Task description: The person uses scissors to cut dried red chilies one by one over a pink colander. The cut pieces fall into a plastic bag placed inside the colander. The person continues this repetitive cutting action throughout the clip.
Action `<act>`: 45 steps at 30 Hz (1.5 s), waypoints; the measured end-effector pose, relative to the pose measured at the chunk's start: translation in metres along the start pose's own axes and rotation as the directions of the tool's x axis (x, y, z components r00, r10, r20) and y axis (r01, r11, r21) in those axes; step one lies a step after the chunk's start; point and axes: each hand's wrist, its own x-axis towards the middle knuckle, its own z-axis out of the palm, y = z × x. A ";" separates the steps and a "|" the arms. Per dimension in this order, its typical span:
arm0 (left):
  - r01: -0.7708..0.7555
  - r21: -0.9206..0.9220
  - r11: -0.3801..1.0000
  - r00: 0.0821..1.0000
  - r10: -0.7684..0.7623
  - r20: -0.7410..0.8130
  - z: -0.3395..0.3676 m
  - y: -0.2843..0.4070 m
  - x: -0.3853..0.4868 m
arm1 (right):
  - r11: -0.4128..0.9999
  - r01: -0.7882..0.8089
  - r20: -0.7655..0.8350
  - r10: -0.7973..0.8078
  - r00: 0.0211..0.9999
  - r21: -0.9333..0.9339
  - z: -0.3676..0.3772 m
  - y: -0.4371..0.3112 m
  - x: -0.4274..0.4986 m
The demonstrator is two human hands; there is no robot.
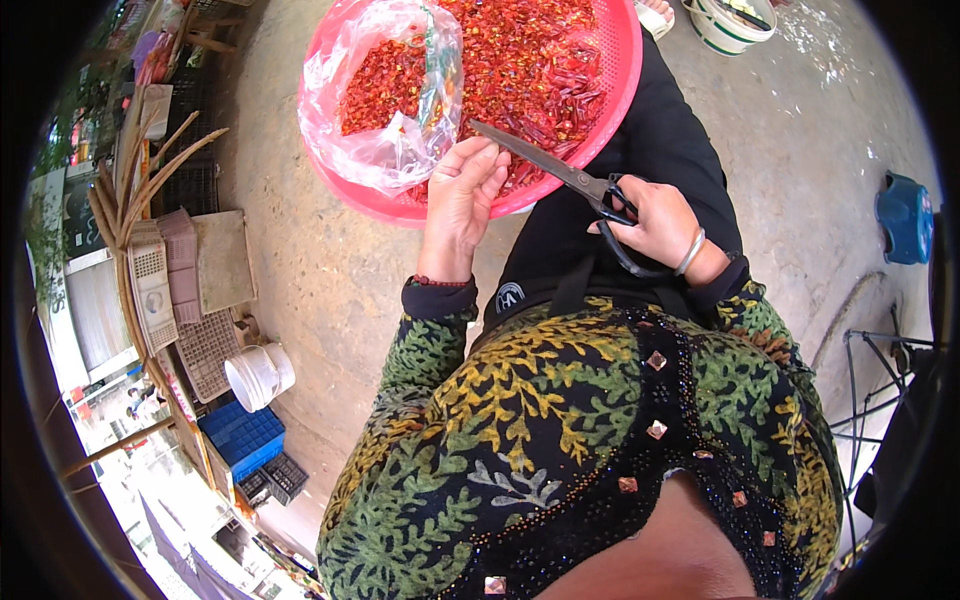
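Observation:
My right hand (664,217) grips the black handles of a pair of scissors (555,163), whose long dark blades reach left over a pink plastic basket (628,94). Close to the blade tips, my left hand (469,180) has its fingers curled and pinched together; whether a piece of chili is between them is hidden. Cut red dried chilies (510,49) fill much of the basket, with longer chili pieces (577,79) at its right side. A clear plastic bag (442,67) lies opened out at the left, holding more cut chilies (382,86).
A white striped bucket (721,36) stands at top right, near a person's foot (660,9). A blue plastic stool (906,217) and a dark metal frame (874,337) are at right. On the left are plastic crates (204,352), a white bucket (259,377), a blue crate (241,437) and wooden sticks (161,172).

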 end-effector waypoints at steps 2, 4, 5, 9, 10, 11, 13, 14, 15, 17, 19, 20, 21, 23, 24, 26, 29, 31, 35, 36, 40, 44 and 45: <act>-0.016 -0.011 1.000 0.999 0.016 -0.035 0.003 0.001 -0.001 | 1.000 -0.010 0.011 0.010 1.000 0.003 -0.002 0.000 -0.001; -0.021 -0.015 1.000 0.999 0.020 -0.042 0.002 0.001 -0.001 | 1.000 0.005 0.025 -0.004 1.000 -0.028 -0.007 -0.003 -0.005; -0.024 -0.017 1.000 0.999 0.023 -0.046 0.002 0.001 -0.001 | 1.000 0.012 0.027 -0.011 1.000 -0.016 -0.006 -0.002 -0.005; -0.028 -0.017 0.999 0.999 0.028 -0.020 0.002 0.004 -0.001 | 1.000 0.007 0.075 -0.009 0.997 0.029 -0.007 -0.001 -0.007; -0.034 -0.016 0.999 0.999 0.034 -0.020 0.001 0.004 -0.002 | 0.999 -0.002 0.099 -0.002 0.995 0.040 -0.008 0.000 -0.007; -0.040 -0.015 0.999 0.999 0.040 -0.019 0.001 0.005 -0.002 | 0.998 0.004 0.100 -0.011 0.995 0.068 -0.007 0.001 -0.007; -0.051 -0.026 0.998 0.998 0.050 -0.024 -0.002 0.004 0.000 | 0.993 0.008 0.104 -0.020 0.994 0.118 -0.006 0.004 -0.008; -0.057 -0.031 0.998 0.998 0.056 -0.027 -0.003 0.003 0.001 | 0.992 0.018 0.111 -0.032 0.993 0.126 -0.007 0.004 -0.008; -0.052 -0.037 0.998 0.998 0.051 -0.030 -0.002 0.004 0.001 | 0.990 0.031 0.117 -0.047 0.992 0.136 -0.007 0.003 -0.007; -0.043 -0.049 0.998 0.998 0.042 -0.037 0.001 0.004 0.001 | 0.986 0.054 0.124 -0.074 0.990 0.156 -0.007 0.002 -0.006; -0.049 -0.067 0.997 0.999 0.047 -0.024 -0.003 0.002 0.003 | 0.981 0.075 0.127 -0.099 0.987 0.178 -0.007 0.003 -0.007; -0.051 -0.075 0.996 0.999 0.050 -0.017 -0.005 0.002 0.004 | 0.980 0.069 0.135 -0.095 0.986 0.185 -0.007 0.003 -0.007; -0.057 -0.105 0.993 0.998 0.055 -0.024 -0.006 0.001 0.005 | 0.980 0.059 0.145 -0.087 0.986 0.190 -0.007 0.003 -0.008; -0.070 -0.165 0.984 0.997 0.065 -0.037 -0.007 -0.001 0.006 | 0.980 0.050 0.157 -0.081 0.984 0.193 -0.007 0.004 -0.008; -0.076 -0.169 0.983 0.997 0.070 -0.041 -0.006 -0.001 0.006 | 0.979 0.054 0.159 -0.086 0.983 0.195 -0.005 0.004 -0.006; -0.089 -0.178 0.980 0.995 0.081 -0.050 -0.003 -0.001 0.005 | 0.976 0.065 0.151 -0.098 0.984 0.209 -0.005 0.003 -0.006; -0.078 -0.142 0.987 0.997 0.073 -0.038 -0.004 0.000 0.005 | 0.969 0.086 0.122 -0.117 0.986 0.233 -0.005 0.004 -0.006; -0.088 -0.150 0.985 0.996 0.083 -0.039 -0.003 -0.001 0.005 | 0.969 0.089 0.116 -0.118 0.986 0.231 -0.003 0.005 -0.007; -0.123 -0.152 0.981 0.992 0.121 -0.026 -0.001 -0.001 0.006 | 0.971 0.074 0.105 -0.100 0.989 0.226 -0.003 0.003 -0.005; -0.123 -0.146 0.982 0.992 0.119 -0.034 -0.001 -0.001 0.007 | 0.971 0.077 0.098 -0.102 0.990 0.226 -0.003 0.004 -0.006; -0.131 -0.151 0.980 0.991 0.127 -0.037 -0.006 -0.004 0.008 | 0.970 0.104 0.096 -0.127 0.987 0.219 -0.001 0.006 -0.005; -0.129 -0.087 0.988 0.992 0.127 -0.026 -0.004 -0.001 0.007 | 0.970 0.097 0.085 -0.119 0.989 0.224 -0.001 0.005 -0.004; -0.133 -0.080 0.988 0.991 0.131 -0.023 -0.003 -0.001 0.006 | 0.968 0.107 0.082 -0.128 0.988 0.226 -0.002 0.006 -0.005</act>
